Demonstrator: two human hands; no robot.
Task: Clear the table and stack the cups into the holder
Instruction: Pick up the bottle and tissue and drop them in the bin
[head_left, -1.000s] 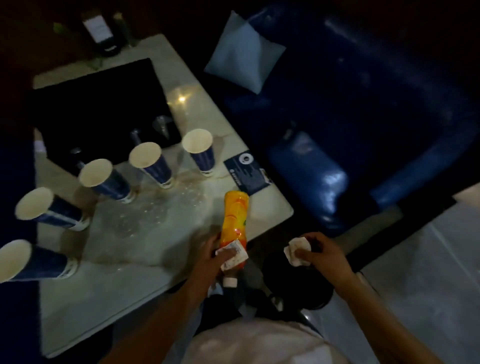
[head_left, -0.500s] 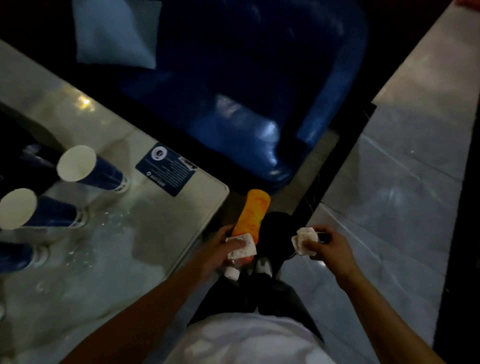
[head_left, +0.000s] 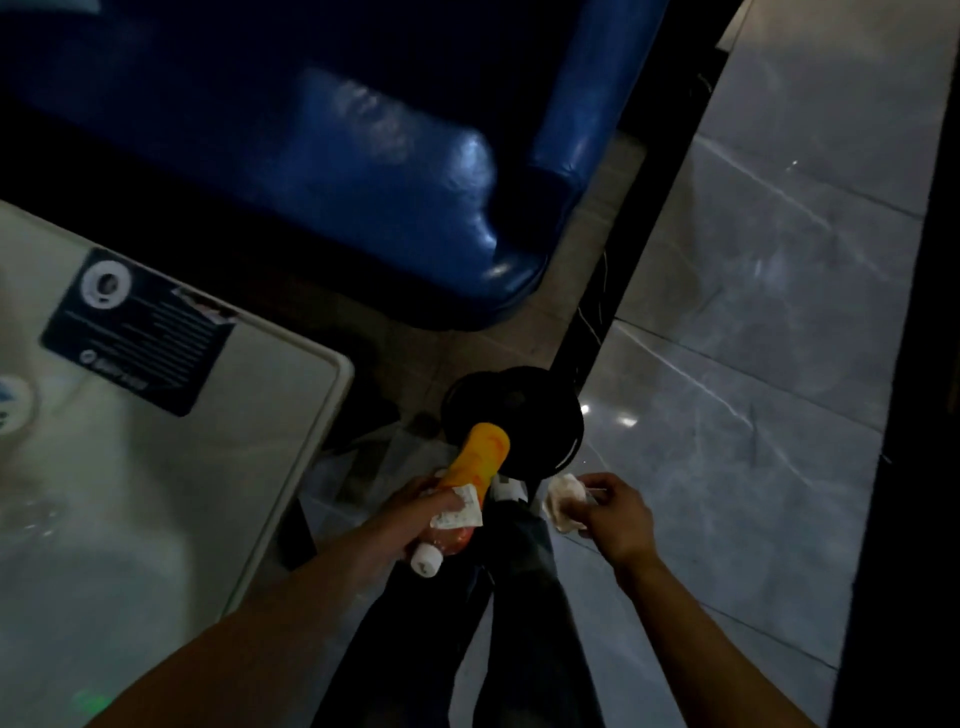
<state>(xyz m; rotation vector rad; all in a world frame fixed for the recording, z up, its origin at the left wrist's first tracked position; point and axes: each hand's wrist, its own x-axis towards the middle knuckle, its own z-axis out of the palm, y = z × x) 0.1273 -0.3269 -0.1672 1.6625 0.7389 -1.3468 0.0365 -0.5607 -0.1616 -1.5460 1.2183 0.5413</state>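
My left hand (head_left: 410, 525) grips an orange bottle (head_left: 475, 462) with a white cap, held cap-down beside the table's corner, along with a small white paper slip (head_left: 460, 512) pressed against it. The bottle's far end points over a round black bin (head_left: 540, 415) on the floor. My right hand (head_left: 615, 514) holds a crumpled white tissue (head_left: 563, 499) just right of the bin's near rim. The pale marble table (head_left: 156, 493) fills the lower left. A sliver of one cup's base (head_left: 13, 405) shows at the left edge; the other cups are out of view.
A dark printed card (head_left: 137, 330) lies on the table near its corner. A blue leather sofa (head_left: 363, 156) stands beyond the table. Grey glossy floor tiles (head_left: 753, 338) spread to the right, edged by a dark strip. My dark-trousered legs (head_left: 498, 623) are below.
The view has swung right and down, so the cups left the frame. Both hands moved off the table toward the black bin, still holding the bottle and tissue.
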